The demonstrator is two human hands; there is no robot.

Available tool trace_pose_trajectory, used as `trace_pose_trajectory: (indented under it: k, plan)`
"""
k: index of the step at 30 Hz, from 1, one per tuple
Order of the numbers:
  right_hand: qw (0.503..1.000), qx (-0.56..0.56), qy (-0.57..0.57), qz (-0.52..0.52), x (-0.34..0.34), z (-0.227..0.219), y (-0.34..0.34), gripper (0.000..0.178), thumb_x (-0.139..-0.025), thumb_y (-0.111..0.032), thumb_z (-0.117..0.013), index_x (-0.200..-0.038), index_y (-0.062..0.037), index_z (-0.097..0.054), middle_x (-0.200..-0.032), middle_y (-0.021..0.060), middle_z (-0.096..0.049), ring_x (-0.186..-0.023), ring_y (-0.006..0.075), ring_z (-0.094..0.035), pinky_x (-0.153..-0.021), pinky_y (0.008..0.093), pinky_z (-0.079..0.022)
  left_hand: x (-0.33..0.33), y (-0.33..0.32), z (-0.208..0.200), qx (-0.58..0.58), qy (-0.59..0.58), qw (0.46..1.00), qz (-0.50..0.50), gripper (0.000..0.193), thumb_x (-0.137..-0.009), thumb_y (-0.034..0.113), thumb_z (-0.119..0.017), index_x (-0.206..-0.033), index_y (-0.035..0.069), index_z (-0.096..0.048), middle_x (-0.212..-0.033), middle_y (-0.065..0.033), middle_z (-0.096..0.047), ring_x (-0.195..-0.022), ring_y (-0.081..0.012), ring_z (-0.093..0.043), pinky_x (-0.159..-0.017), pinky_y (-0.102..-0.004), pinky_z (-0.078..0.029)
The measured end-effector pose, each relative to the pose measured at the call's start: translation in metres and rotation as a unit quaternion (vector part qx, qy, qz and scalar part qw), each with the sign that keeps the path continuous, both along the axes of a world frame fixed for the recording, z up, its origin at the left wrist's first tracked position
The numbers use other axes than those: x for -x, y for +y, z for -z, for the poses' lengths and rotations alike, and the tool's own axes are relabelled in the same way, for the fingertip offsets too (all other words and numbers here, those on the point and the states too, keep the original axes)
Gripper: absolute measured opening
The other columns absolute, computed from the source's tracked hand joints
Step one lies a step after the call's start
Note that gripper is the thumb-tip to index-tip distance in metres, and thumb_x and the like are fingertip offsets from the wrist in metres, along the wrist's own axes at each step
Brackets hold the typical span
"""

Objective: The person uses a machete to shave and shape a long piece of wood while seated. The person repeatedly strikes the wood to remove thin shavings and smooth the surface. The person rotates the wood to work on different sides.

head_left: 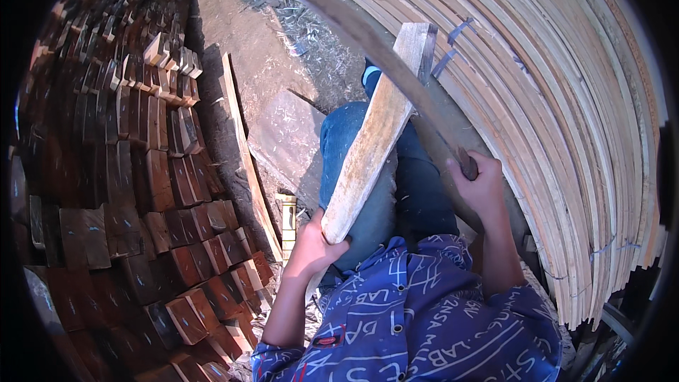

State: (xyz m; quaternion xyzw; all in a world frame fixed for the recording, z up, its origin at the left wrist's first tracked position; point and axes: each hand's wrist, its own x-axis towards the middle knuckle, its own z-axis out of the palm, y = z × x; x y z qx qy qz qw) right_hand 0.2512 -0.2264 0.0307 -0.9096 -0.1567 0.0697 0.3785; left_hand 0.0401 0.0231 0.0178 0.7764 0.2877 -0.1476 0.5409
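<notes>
My left hand point(316, 247) is closed around the near end of a rough, pale wooden plank point(368, 143). The plank slants up and away to the right, above my jean-clad legs. In my closed right hand point(481, 178) is the handle of a machete point(353, 25) with a long, dark blade. That blade points to the far left and passes in front of the plank's far part. Whether the two touch I cannot tell.
Stacked reddish-brown timber blocks point(152, 240) rise on the left. Long pale strips of wood point(559, 113), bundled with blue ties, lie along the right. A thin strip point(244, 148), a flat board point(286, 134) and a yellow box point(288, 223) lie on the ground, with wood chips point(311, 35) further off.
</notes>
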Motion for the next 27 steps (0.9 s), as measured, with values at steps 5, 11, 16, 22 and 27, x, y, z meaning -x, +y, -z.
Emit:
trace_pose_trajectory:
  k: [5,11,16,22,27]
  plan:
    - [0.971,0.068,-0.125,-0.195,0.010,-0.018,0.043,0.014,-0.064,-0.014,-0.071,-0.071,-0.0072,-0.062,-0.064,0.0089,-0.061,-0.061,0.0315,-0.063,-0.055,0.0416,-0.047,-0.006,-0.006,-0.025,-0.018,0.012,0.999,0.029,0.054,-0.069,0.013,-0.075,-0.115,-0.008,-0.053,-0.096,-0.0230,-0.069,-0.091,-0.0296,-0.070,-0.083,-0.0365,-0.053]
    - [0.953,0.087,-0.168,-0.235,-0.009,-0.012,0.052,0.020,-0.057,-0.017,-0.072,-0.069,-0.0086,-0.058,-0.065,0.0076,-0.058,-0.064,0.0293,-0.064,-0.059,0.0422,-0.049,0.003,-0.014,-0.023,-0.008,0.017,1.000,0.004,0.051,-0.070,0.013,-0.074,-0.112,-0.008,-0.056,-0.093,-0.0207,-0.067,-0.087,-0.0264,-0.067,-0.080,-0.0354,-0.052]
    - [0.936,0.118,-0.238,-0.230,-0.019,-0.018,0.047,0.020,-0.055,-0.016,-0.072,-0.067,-0.0091,-0.057,-0.064,0.0073,-0.058,-0.064,0.0281,-0.063,-0.060,0.0405,-0.048,0.002,-0.011,-0.021,-0.009,0.063,0.998,0.018,0.067,-0.067,0.014,-0.074,-0.125,-0.011,-0.051,-0.093,-0.0203,-0.068,-0.079,-0.0223,-0.066,-0.073,-0.0342,-0.053]
    - [0.932,0.133,-0.249,-0.227,-0.025,-0.021,0.040,0.021,-0.053,-0.015,-0.072,-0.066,-0.0086,-0.056,-0.064,0.0076,-0.057,-0.063,0.0287,-0.062,-0.059,0.0415,-0.047,0.007,-0.013,-0.015,-0.050,0.037,0.997,0.036,0.068,-0.067,0.017,-0.075,-0.123,-0.013,-0.051,-0.092,-0.0206,-0.068,-0.078,-0.0216,-0.066,-0.072,-0.0339,-0.053]
    - [0.939,0.146,-0.234,-0.205,-0.027,-0.024,0.031,0.021,-0.054,-0.015,-0.071,-0.066,-0.0081,-0.055,-0.063,0.0094,-0.057,-0.063,0.0305,-0.061,-0.059,0.0427,-0.047,0.006,-0.014,-0.016,-0.044,0.044,0.998,0.015,0.062,-0.066,0.024,-0.077,-0.112,-0.010,-0.054,-0.085,-0.0266,-0.069,-0.081,-0.0337,-0.071,-0.075,-0.0389,-0.054]
